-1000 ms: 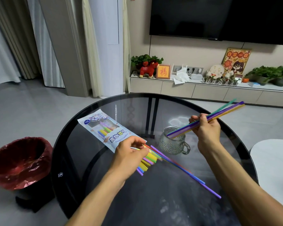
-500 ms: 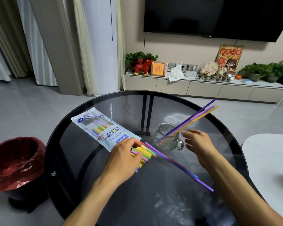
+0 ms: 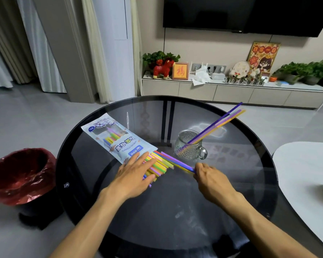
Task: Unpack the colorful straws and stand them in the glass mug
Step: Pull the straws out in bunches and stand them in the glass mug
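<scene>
A textured glass mug (image 3: 190, 146) stands near the middle of the round dark glass table (image 3: 175, 202). A few straws (image 3: 218, 123), purple and yellow, lean out of it to the upper right. The light blue straw package (image 3: 117, 138) lies flat to the mug's left, with many coloured straws (image 3: 160, 162) sticking out of its near end. My left hand (image 3: 136, 174) rests flat on those straws, fingers spread. My right hand (image 3: 211, 179) pinches the near ends of a few long straws (image 3: 177, 162) lying on the table.
A bin with a red liner (image 3: 21, 175) stands on the floor left of the table. A white table (image 3: 306, 174) is at the right edge. Behind are a low cabinet (image 3: 231, 92) with ornaments and plants, and a wall television (image 3: 250, 13).
My right hand dropped its bundle of straws into the mug, then came down to the long straws on the table. My left hand flattened onto the straws at the package mouth.
</scene>
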`<action>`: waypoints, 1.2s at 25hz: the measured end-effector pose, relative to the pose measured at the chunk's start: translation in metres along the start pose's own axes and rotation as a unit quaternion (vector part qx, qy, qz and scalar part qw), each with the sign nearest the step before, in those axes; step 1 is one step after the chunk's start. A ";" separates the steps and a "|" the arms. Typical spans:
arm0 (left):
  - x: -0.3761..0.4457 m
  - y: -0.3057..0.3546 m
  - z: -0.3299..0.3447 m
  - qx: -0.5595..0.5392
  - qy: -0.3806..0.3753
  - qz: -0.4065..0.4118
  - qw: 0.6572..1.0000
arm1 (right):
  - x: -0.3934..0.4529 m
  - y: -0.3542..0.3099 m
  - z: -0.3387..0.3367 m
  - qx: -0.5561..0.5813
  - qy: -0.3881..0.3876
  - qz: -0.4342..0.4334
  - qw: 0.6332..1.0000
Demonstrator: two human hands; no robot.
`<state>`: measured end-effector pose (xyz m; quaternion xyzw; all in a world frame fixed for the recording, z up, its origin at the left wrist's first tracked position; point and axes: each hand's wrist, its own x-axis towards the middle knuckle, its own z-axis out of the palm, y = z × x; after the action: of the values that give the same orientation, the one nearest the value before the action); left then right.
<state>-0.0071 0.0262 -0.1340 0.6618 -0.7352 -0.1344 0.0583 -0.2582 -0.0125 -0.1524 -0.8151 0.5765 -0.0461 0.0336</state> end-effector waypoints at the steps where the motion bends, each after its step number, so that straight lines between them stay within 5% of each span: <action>1: -0.002 -0.003 0.000 0.000 0.006 -0.005 1.000 | 0.000 0.003 -0.002 -0.003 -0.001 0.002 1.000; 14: -0.002 -0.006 0.010 0.004 0.006 0.003 1.000 | 0.021 -0.047 0.006 -0.029 0.038 -0.026 0.999; 19: 0.007 -0.010 0.013 0.014 0.037 -0.041 0.998 | 0.023 -0.005 -0.016 0.002 -0.022 0.013 1.000; 23: 0.013 -0.011 0.018 0.006 0.050 -0.070 0.996 | 0.014 0.025 -0.056 0.019 0.039 0.039 0.998; 26: 0.009 0.000 0.007 -0.043 0.199 -0.046 0.978 | 0.009 0.006 -0.063 -0.016 0.056 -0.009 0.998; 28: 0.002 0.017 -0.004 0.015 0.351 0.036 0.936 | 0.011 -0.011 -0.067 -0.050 0.055 -0.069 0.995; 30: -0.004 0.036 -0.008 0.103 0.385 0.123 0.909 | 0.017 -0.024 -0.077 -0.057 0.064 -0.176 0.981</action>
<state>-0.0390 0.0329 -0.1165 0.5691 -0.7408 0.2152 0.2846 -0.2389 -0.0209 -0.0726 -0.8995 0.4271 -0.0704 -0.0590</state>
